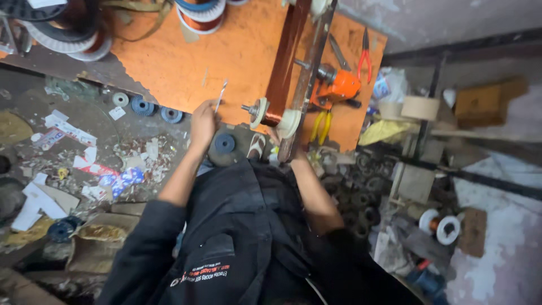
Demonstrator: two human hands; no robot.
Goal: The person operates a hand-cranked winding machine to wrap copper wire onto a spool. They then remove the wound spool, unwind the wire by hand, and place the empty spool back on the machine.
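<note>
Copper wire — a long band of it [284, 62] — runs up the middle of the orange board [186, 68], stretched along a metal winding frame [309, 73] and looped at the near end around a pale pulley wheel [261, 112]. The left hand [202, 121] sits at the board's near edge, just left of that wheel, fingers pinched shut on a thin metal strip [221, 95] that angles up and away over the orange surface. Strip and wire loop are near each other, not touching. The right hand [289, 148] is tucked behind the foot of the frame, by a second white wheel [289, 121] — its fingers are hidden, so the grip can't be read.

Room to move: bare orange board lies open left of the strip. To the right it's crowded — an orange tool body [339, 85], red-handled pliers [364, 53], yellow-handled pliers [322, 125]. A dark round disc [224, 144] lies just below the left hand, at the board's edge.
</note>
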